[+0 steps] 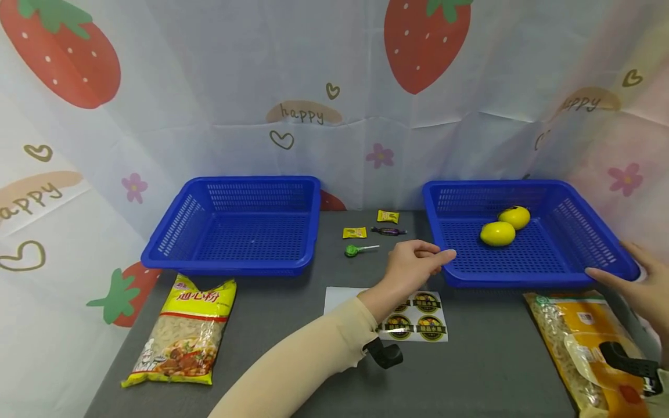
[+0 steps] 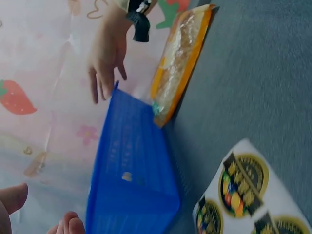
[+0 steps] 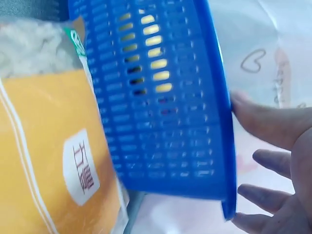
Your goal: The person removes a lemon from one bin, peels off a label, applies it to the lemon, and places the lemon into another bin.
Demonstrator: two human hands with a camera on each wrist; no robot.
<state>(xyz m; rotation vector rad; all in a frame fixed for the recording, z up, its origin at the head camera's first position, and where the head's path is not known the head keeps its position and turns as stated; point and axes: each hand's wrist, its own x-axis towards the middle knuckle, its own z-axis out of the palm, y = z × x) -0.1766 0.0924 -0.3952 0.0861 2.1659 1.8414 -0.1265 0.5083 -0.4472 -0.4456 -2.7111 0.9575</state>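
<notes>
The right-hand blue basket (image 1: 569,232) sits at the right centre of the head view on the grey table (image 1: 486,371), two yellow fruits (image 1: 497,233) inside. The left hand (image 1: 413,268) meets its near left corner, grip narrow, fingers curled at the rim; whether they truly pinch it I cannot tell. The right hand (image 1: 635,284) lies against the near right corner, grip wide, fingers straight. The right wrist view alone shows those fingertips (image 3: 258,114) touching the rim; the left wrist view shows a sticker sheet (image 2: 243,190).
</notes>
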